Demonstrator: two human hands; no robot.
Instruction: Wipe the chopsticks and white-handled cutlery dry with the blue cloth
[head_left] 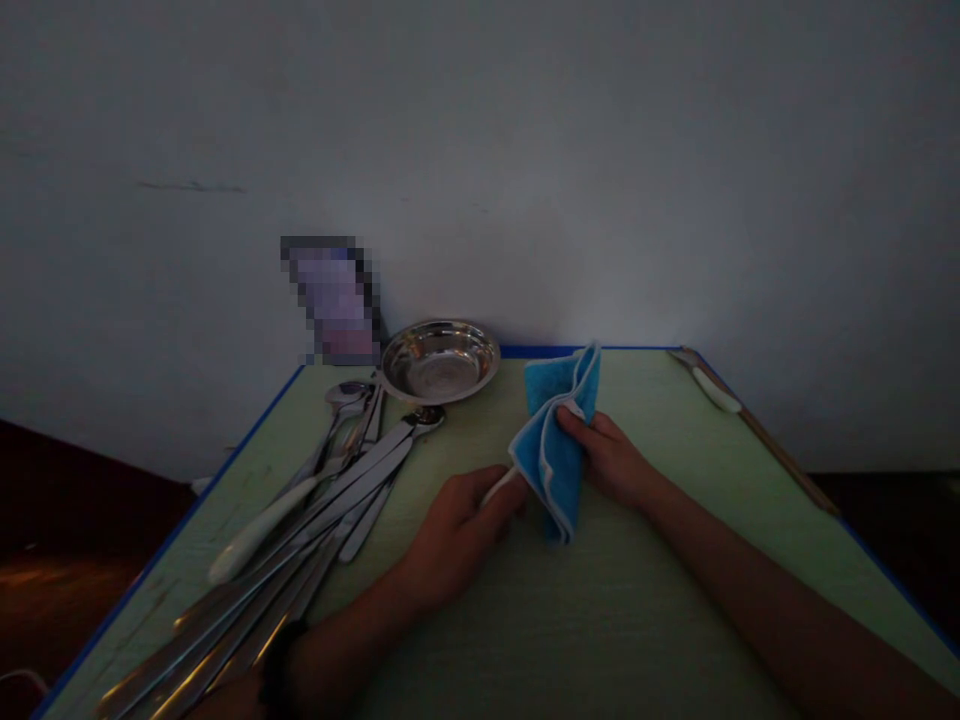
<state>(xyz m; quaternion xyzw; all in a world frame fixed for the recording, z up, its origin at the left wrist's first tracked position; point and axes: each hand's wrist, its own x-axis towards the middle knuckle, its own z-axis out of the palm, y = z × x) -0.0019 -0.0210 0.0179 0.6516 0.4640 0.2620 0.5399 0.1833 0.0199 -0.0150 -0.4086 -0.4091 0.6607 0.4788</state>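
A blue cloth (pixel 555 450) with white edging is folded in my right hand (pixel 604 455), whose fingers and thumb pinch it near the middle. My left hand (pixel 469 520) is closed around a thin pale handle (pixel 496 487) that runs up toward the cloth. The cloth hides the far end of that utensil, so its kind does not show. Both hands are above the table, close together. Left of my left hand lies a pile of metal cutlery (pixel 330 510), with spoons and flat handles among it. One piece there has a white handle (pixel 259 530).
Behind the pile, a round metal bowl (pixel 441 370) stands near the wall. A blurred, screen-like object (pixel 337 305) leans on the wall beside it. At the right edge of the green table (pixel 637 600) lie a white-handled utensil (pixel 712 388) and a long brown stick (pixel 784 455).
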